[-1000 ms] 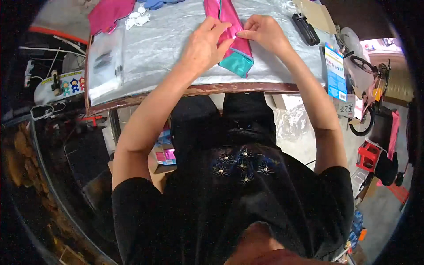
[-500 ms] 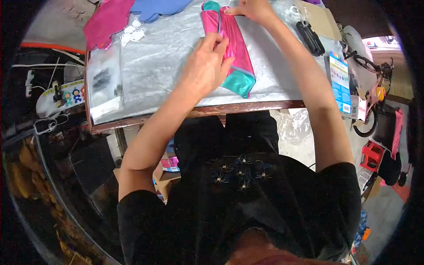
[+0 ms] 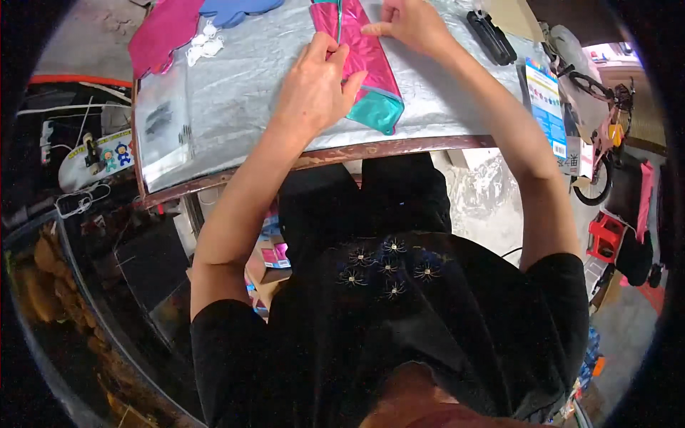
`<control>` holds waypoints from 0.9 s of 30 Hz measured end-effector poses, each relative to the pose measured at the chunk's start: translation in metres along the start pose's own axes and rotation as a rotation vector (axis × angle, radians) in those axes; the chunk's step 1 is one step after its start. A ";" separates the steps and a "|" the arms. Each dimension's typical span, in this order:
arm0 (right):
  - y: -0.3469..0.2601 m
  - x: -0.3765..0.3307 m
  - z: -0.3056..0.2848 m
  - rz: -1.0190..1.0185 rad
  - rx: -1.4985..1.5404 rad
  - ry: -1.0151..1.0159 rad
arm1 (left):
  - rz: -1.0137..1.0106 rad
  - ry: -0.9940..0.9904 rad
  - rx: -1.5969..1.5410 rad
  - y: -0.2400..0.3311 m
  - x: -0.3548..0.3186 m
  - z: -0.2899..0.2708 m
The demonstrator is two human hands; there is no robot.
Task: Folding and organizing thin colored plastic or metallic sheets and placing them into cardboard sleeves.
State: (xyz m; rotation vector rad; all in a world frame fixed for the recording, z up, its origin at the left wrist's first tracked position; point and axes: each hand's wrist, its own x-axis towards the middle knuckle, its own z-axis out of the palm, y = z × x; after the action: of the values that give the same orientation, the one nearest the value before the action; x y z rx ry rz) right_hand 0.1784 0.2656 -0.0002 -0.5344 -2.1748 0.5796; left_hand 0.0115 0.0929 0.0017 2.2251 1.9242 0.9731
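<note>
A flattened pink and teal piece of shiny film, much like an uninflated foil balloon point(image 3: 364, 53), lies lengthwise on the table in front of me. Its teal end points toward me, and a thin teal strip runs along its upper left part. My left hand point(image 3: 312, 89) lies over its left edge; the bent fingertips are closed on the film by that strip, while the thumb sticks out over the pink. At the upper right edge of the film is my right hand point(image 3: 414, 27), its thumb stretched onto the pink and apart from the fingers. The film's far end is cut off by the picture.
Pink point(image 3: 165, 34) and blue point(image 3: 239, 10) flat pieces lie far left, beside a white string bundle point(image 3: 205, 44). A clear plastic packet point(image 3: 163, 132) lies at the left edge. Rightward are a black elongated object point(image 3: 492, 37) and a blue-and-white printed package point(image 3: 545, 107).
The view has shifted, so the table sits higher in the picture. My right thumb has come further onto the pink film, and the film under my left fingers looks flatter.
</note>
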 end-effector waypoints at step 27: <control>-0.048 -0.004 0.030 -0.042 -0.261 -0.176 | -0.070 -0.031 0.014 0.000 -0.007 -0.010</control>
State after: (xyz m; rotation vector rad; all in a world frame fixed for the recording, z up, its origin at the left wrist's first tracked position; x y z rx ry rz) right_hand 0.1484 0.2179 0.0069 -0.5919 -2.4409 0.3309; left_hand 0.0066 0.0830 0.0074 2.1509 1.9866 0.9141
